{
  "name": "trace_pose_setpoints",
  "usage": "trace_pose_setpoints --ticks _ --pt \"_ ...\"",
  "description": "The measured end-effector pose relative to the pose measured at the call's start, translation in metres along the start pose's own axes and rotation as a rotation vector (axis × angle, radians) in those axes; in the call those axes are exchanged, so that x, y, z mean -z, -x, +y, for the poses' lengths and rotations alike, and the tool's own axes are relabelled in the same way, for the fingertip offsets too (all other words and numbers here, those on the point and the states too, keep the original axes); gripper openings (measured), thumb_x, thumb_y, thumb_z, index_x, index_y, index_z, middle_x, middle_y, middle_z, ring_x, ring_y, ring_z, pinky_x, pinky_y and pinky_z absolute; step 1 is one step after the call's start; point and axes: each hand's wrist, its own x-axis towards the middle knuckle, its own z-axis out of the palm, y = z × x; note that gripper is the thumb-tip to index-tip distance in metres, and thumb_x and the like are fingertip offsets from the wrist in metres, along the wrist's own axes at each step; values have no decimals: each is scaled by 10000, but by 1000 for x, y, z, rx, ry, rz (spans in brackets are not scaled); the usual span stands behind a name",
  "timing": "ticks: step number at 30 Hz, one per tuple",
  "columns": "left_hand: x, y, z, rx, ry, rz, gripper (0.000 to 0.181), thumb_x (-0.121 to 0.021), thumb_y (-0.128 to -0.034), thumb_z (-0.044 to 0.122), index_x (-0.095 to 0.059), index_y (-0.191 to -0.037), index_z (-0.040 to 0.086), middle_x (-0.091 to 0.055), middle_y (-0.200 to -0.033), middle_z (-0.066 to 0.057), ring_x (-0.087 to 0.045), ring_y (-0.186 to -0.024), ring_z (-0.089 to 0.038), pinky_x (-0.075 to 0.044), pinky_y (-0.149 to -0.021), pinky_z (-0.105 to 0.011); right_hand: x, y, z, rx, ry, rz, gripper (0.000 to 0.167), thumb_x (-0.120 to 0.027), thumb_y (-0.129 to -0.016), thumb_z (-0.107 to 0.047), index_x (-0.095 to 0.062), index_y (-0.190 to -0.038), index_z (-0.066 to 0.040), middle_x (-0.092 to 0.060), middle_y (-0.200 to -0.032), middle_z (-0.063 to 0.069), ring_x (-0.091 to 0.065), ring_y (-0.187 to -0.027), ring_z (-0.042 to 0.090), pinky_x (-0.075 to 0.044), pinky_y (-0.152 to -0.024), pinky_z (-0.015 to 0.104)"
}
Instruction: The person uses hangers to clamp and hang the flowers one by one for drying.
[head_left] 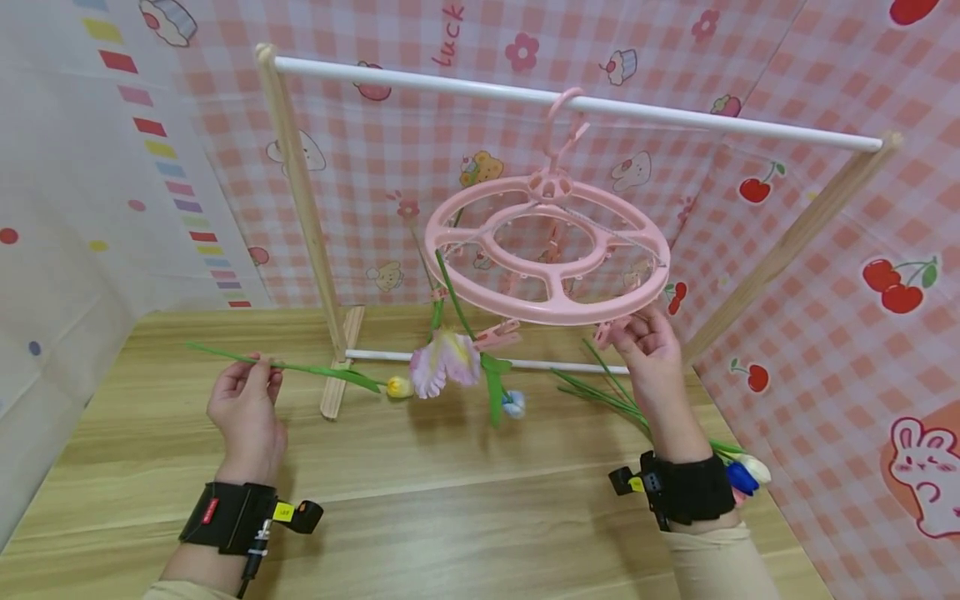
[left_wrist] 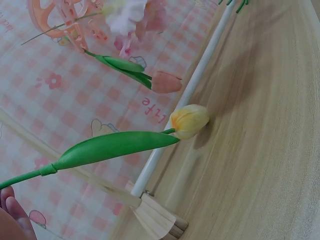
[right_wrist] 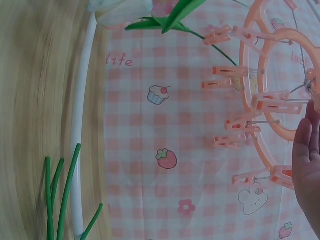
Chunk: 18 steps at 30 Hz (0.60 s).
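My left hand [head_left: 251,412] pinches the green stem of a yellow artificial tulip [head_left: 400,387], held out sideways with its bloom toward the middle. Over to the right, my right hand [head_left: 658,362] pinches a pink clothespin [head_left: 609,332] under the front rim of a round pink drying hanger [head_left: 555,312]. From other clips hang a lilac ruffled flower [head_left: 446,364] and a pale blue tulip [head_left: 513,404], blooms down. A pink tulip [left_wrist: 166,82] also hangs there in the left wrist view. Fingertips of the right hand are partly cut off in the right wrist view.
The hanger hooks over a white rod [head_left: 420,81] between wooden posts [head_left: 300,192]. A lower white bar [head_left: 375,357] runs near the tabletop. Several tulips, among them a dark blue one [head_left: 742,478], lie at the right, partly behind the right forearm. Checked cloth covers the walls.
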Motion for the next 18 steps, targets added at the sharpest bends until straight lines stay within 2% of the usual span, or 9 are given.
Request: trace_pose_setpoints --ticks 4,10,14,18 --pt "-1 1 1 -4 23 -21 123 -692 -803 -63 -611 -884 -17 -598 -886 -80 -603 -646 -122 -555 -613 -171 0 1 -1 -17 73 -21 290 -563 -908 46 -587 -1186 -30 -683 -900 11 -651 -781 110 -555 -740 192" --pt "-3 7 3 -17 20 -54 121 -701 -786 -82 -612 -849 -32 -612 -856 -95 -632 -638 -131 -557 -593 -177 -3 3 -3 -55 73 -67 305 -566 -883 101 -601 -1148 -46 -689 -930 15 -658 -822 109 -556 -736 183" --pt "-6 13 5 -11 6 -77 113 -689 -796 -84 -609 -865 -45 -617 -853 -88 -629 -647 -129 -560 -603 -178 -6 4 -4 -78 91 -125 321 -575 -852 144 -590 -1110 -47 -674 -960 24 -656 -860 110 -552 -731 177" --pt "-10 19 7 -29 -9 -119 105 -680 -810 -70 -605 -882 -61 -615 -847 -89 -620 -660 -125 -565 -622 -183 -10 5 -6 -94 123 -207 287 -586 -846 145 -570 -1091 -2 -669 -968 42 -659 -862 128 -563 -746 209"
